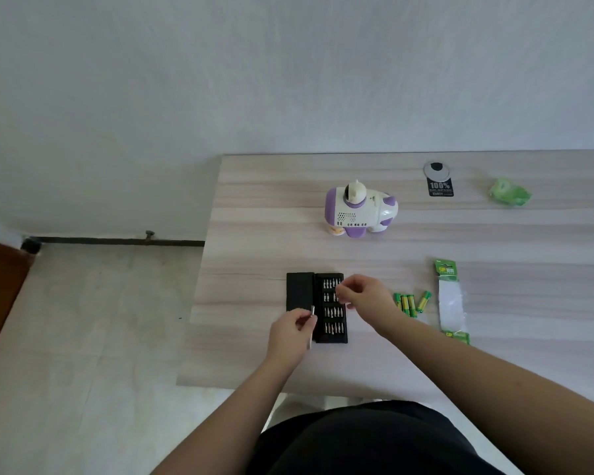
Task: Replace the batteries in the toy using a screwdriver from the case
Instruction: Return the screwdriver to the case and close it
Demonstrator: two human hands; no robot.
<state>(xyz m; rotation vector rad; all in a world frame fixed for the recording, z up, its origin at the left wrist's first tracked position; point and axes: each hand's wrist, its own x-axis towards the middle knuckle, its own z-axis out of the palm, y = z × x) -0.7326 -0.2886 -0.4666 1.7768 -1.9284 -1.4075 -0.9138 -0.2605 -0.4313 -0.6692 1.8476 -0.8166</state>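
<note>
the step in hand looks like fitting out the screwdriver: the case lies open near the front-left part of the surface, its lid folded out to the left and rows of bits showing in the tray. the left hand hovers over the case's near-left corner, its grip curled round a thin silvery screwdriver handle that points up and away. the right hand hangs over the tray's right edge, fingers pinched together as if on a small bit; the bit itself is too small to make out for certain.

the toy, white and purple, stands untouched toward the middle of the surface, well apart from both hands. four loose green-and-yellow batteries lie just right of the right wrist, with their torn-open packaging beyond them toward the right edge. a crumpled green wrapper sits near the far-right corner.

the next move, as i judge it, calls for seating a bit in the handle's tip, then bringing the toy close and turning it over to find the battery cover's screw.
</note>
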